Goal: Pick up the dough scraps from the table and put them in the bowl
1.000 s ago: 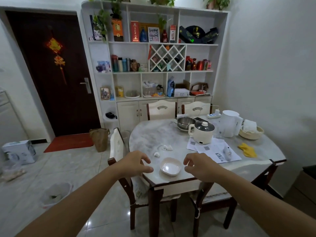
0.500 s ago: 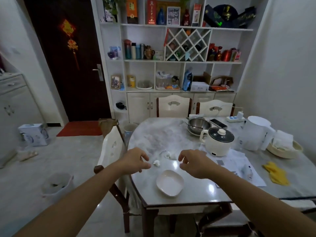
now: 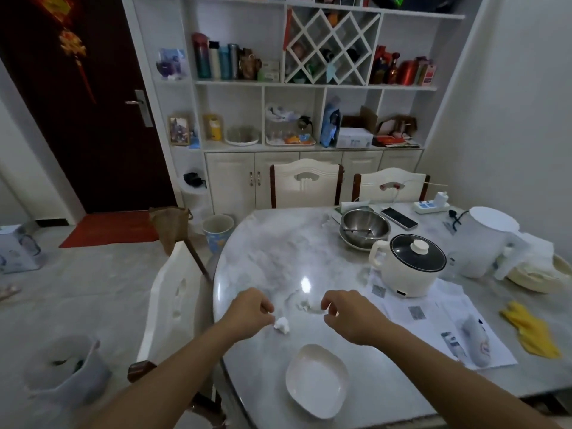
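Note:
A small white dough scrap [image 3: 282,324] lies on the marble table [image 3: 272,261], right beside the fingertips of my left hand [image 3: 250,311]. More scraps [image 3: 305,304] lie just beyond, between both hands. My right hand [image 3: 346,314] hovers next to them with thumb and fingers curled apart. Neither hand holds anything. A shallow white bowl [image 3: 315,379] stands empty near the table's front edge, below both hands.
A cream electric pot [image 3: 408,264], steel bowls [image 3: 363,226], a phone [image 3: 399,218], a white kettle [image 3: 486,243], papers [image 3: 433,317] and yellow gloves [image 3: 532,329] crowd the right side. White chairs [image 3: 176,298] stand at the left and far edges.
I have come closer to the table. Both hands moved forward past the bowl and now sit over the dough scraps.

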